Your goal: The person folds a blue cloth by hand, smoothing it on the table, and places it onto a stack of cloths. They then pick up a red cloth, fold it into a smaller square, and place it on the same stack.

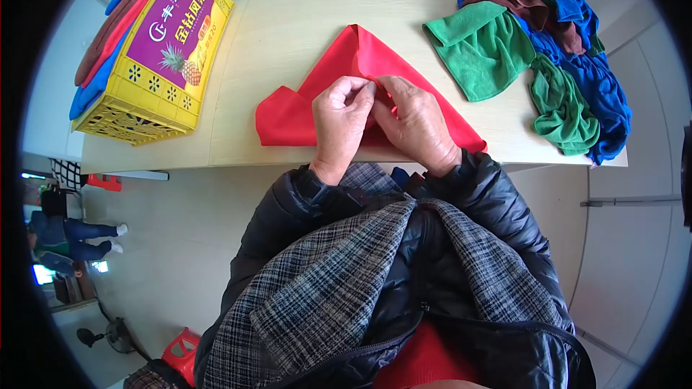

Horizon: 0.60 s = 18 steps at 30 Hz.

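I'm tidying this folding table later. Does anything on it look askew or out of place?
The yellow crate sits tilted, its near corner hanging past the table edge. The green, blue and brown cloths lie in a crumpled heap. The red cloth under both hands is only part folded.

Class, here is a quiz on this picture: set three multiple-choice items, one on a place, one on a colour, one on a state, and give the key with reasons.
1. Where is the yellow crate?
A. table's left end
B. floor
C. on the pile

2. What colour is the cloth under both hands?
A. green
B. blue
C. red

3. What are the left hand and right hand doing?
A. resting flat and apart
B. pinching the cloth together
C. lifting the crate

Key: A, it sits at the table's left end; C, the spread cloth is red; B, fingertips meet on a fold.
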{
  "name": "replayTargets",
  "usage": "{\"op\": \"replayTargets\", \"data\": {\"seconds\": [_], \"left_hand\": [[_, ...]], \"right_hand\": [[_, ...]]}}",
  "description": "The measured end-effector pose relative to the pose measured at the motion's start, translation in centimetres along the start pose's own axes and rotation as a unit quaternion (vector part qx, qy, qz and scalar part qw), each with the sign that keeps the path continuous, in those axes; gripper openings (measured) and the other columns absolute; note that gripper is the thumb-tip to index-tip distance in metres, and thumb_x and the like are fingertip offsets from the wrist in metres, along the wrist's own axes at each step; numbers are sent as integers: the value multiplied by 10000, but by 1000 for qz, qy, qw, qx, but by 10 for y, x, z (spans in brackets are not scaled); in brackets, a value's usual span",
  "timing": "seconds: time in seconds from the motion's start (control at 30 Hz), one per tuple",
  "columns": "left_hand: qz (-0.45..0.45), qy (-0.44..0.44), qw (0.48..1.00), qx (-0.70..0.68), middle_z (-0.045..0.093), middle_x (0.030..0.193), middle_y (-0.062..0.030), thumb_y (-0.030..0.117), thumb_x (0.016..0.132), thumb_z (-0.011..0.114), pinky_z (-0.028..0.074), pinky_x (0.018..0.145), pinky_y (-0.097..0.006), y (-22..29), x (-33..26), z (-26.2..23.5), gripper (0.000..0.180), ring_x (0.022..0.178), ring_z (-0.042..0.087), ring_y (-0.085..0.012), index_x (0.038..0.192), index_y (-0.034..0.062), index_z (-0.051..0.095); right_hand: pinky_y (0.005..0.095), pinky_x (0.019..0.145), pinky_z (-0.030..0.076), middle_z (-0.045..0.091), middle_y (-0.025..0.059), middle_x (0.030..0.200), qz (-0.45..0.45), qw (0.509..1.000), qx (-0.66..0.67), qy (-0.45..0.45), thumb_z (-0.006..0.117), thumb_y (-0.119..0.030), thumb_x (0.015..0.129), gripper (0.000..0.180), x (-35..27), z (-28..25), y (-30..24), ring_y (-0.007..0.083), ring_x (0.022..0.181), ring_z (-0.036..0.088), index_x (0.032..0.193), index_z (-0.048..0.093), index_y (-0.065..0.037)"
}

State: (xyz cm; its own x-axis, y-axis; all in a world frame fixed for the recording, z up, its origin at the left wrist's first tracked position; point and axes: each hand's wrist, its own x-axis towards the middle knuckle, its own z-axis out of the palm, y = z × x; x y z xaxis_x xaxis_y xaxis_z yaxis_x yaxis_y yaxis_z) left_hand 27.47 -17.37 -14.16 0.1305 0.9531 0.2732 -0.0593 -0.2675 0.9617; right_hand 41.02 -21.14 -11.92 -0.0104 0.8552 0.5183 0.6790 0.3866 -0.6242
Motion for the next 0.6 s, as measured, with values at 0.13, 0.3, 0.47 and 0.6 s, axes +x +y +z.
{"op": "replayTargets", "data": {"seconds": [0.13,0.3,0.47,0.6], "left_hand": [[78,-32,993,83,677,808,1,51,959,673,512,627,-219,7,3,2,92,675,590,-60,959,-40,692],[117,-101,961,230,685,766,-47,95,958,668,506,619,-242,9,54,-20,139,672,618,-75,958,-42,691],[113,-83,899,415,674,725,-86,191,905,683,512,619,-277,-65,185,-47,205,655,667,-142,982,1,695],[168,-82,895,405,682,754,-204,251,830,663,539,659,-457,-130,240,-24,243,767,686,-399,853,17,724]], "right_hand": [[362,717,548,690,179,872,16,1000,1,15,674,-40,879,147,0,5,17,328,789,694,1020,659,-4],[354,713,547,686,178,893,64,996,58,30,697,-51,865,173,-7,4,26,322,812,701,1031,661,-19],[359,696,543,672,176,879,18,999,50,0,703,-58,861,173,-10,1,20,326,806,696,1024,654,-26],[375,673,536,651,181,849,-3,999,40,-19,695,-52,866,152,-16,-4,19,344,783,680,1006,642,-24]]}}
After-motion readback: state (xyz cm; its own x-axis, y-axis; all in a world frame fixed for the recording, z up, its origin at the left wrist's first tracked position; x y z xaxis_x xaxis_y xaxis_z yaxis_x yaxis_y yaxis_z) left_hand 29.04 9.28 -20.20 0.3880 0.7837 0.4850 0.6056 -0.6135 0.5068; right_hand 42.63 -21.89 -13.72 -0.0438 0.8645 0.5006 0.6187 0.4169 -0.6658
